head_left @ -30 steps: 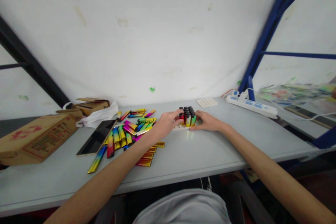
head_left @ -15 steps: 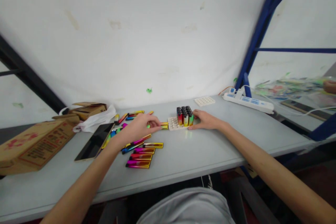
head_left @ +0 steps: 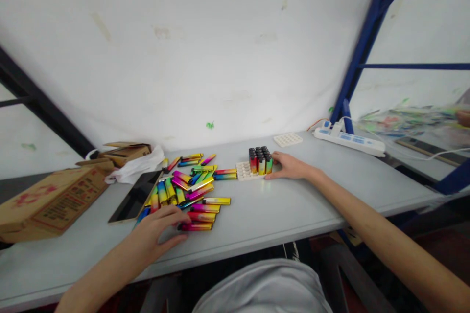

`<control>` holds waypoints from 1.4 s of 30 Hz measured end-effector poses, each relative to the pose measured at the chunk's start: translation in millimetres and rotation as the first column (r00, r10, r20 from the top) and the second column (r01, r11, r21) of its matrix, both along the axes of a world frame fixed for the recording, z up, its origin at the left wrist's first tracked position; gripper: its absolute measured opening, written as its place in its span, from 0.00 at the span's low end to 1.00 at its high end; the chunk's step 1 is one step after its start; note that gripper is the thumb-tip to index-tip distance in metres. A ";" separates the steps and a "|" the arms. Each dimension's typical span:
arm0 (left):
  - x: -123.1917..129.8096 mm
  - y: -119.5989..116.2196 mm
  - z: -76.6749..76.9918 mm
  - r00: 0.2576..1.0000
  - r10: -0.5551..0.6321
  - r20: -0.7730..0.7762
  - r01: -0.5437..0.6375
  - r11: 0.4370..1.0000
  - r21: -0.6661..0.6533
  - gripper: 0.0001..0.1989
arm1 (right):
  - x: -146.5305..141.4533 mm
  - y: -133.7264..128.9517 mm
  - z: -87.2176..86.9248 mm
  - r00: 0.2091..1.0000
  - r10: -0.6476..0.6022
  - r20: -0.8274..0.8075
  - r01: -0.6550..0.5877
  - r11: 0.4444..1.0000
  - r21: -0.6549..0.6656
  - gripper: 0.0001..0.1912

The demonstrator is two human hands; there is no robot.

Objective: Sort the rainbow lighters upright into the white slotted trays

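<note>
My left hand point(head_left: 163, 227) reaches low over the table, thumb and fingers apart, its fingertips at the dark end of a magenta-and-yellow lighter point(head_left: 198, 227). Several more shiny lighters point(head_left: 202, 208) lie beside and beyond it in a loose heap. In the middle stands a white holed tray point(head_left: 245, 170), with a block of upright black-topped lighters point(head_left: 261, 161) filling its right part; its left holes show bare. My right hand point(head_left: 290, 166) steadies the tray at its right end, fingers behind and thumb at the front corner, close against the lighters. Lighters point(head_left: 225, 174) lie flat against the tray's left edge.
To the left are a cardboard box point(head_left: 55, 200), a smaller open box point(head_left: 127, 153), a white plastic bag point(head_left: 137, 166) and a dark tablet-like slab point(head_left: 135, 196). A second white tray point(head_left: 288, 140) and a power strip point(head_left: 348, 141) lie at the back. Another person's hand point(head_left: 463, 118) shows far right.
My left hand has moved from the lighters beside the tray back toward the near left, to the front row of lighters. My right hand stays at the tray.
</note>
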State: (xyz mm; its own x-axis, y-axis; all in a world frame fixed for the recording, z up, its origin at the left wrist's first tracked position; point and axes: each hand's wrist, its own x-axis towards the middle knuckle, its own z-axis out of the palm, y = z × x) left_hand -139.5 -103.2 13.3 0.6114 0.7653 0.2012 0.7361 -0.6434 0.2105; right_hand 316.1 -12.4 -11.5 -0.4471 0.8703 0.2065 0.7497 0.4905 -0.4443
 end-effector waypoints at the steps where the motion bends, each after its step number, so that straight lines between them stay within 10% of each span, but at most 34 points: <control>1: 1.7 0.0 -2.3 1.000 -0.023 0.016 0.024 0.999 -0.031 0.15 | 0.1 0.3 -0.5 1.000 0.001 -0.002 -0.001 1.000 0.002 0.35; 9: 4.8 8.7 30.8 0.939 0.071 0.337 -0.002 0.980 -0.201 0.13 | 0.1 1.1 -2.3 1.000 0.001 -0.017 -0.001 1.000 0.010 0.35; 15: 64.9 36.1 59.7 0.392 0.313 0.865 0.275 0.857 -0.435 0.13 | 0.7 1.6 -1.9 0.999 0.038 -0.025 -0.037 0.999 0.017 0.34; 17: 96.7 47.1 64.6 0.309 0.332 0.891 0.429 0.788 -0.442 0.13 | 0.6 1.9 -1.9 0.999 0.034 -0.014 -0.034 0.999 0.019 0.34; 23: 168.4 78.9 53.2 0.383 0.427 0.819 0.536 0.620 -0.573 0.16 | 0.1 2.3 -2.1 1.000 0.029 0.006 -0.029 0.999 0.033 0.33; 29: 171.7 86.0 26.4 0.467 0.480 0.743 0.516 0.534 -0.670 0.22 | 1.0 2.8 -2.9 0.999 0.047 -0.006 -0.047 0.999 0.022 0.33; 42: 169.8 75.9 8.3 0.586 0.344 0.734 0.309 0.742 -0.595 0.24 | 1.9 2.5 -3.1 0.999 0.042 -0.033 -0.041 0.999 0.015 0.34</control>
State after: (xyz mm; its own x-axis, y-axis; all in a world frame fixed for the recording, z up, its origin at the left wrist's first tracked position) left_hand 30.3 -27.3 21.6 0.4444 0.8939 0.0593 0.0748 -0.1030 0.9919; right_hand 318.0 -9.9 -14.6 -0.4755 0.8480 0.2342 0.7136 0.5274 -0.4610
